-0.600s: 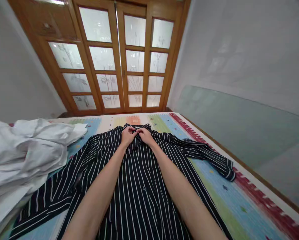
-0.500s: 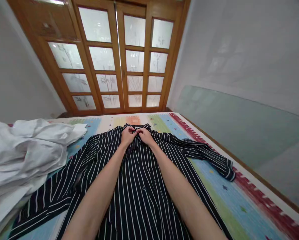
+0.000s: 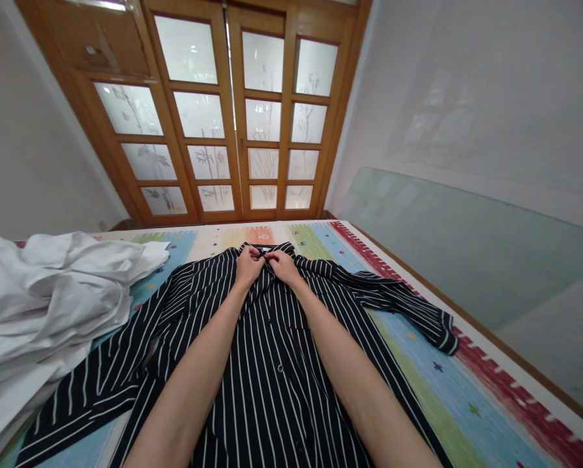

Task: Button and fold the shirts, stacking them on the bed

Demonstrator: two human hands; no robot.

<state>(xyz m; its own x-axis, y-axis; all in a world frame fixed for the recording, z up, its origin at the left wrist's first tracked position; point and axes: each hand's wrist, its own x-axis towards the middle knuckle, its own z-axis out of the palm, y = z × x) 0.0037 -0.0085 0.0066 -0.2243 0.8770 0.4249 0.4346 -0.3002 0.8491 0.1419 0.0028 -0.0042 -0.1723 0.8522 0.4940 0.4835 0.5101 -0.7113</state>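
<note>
Both hands at the collar of the striped shirt (image 3: 272, 364).
Left hand (image 3: 249, 265) and right hand (image 3: 282, 264) pinch its neck opening closed; white garment (image 3: 47, 292) lies alongside on the colourful mat (image 3: 466, 390).

The scene is evenly and softly lit, bright without harshness. Daylight comes through the frosted glass doors (image 3: 242, 117), far beyond the fingers (image 3: 258, 255); their panes are close to washed out. To the right of the fingers, the wall (image 3: 471, 97) carries a faint pale reflection, and the glossy lower panel (image 3: 466, 247) shows a dull sheen. Shadows are weak: only a soft darkening under the forearms, nearer than the fingers. The wide lens bends straight lines strongly towards the edges, and the doors lean. Focus is fair throughout, though the fingers are small and their fine detail is slightly soft. The white cloth (image 3: 42, 292) left of them nearly loses its folds in brightness.
</note>
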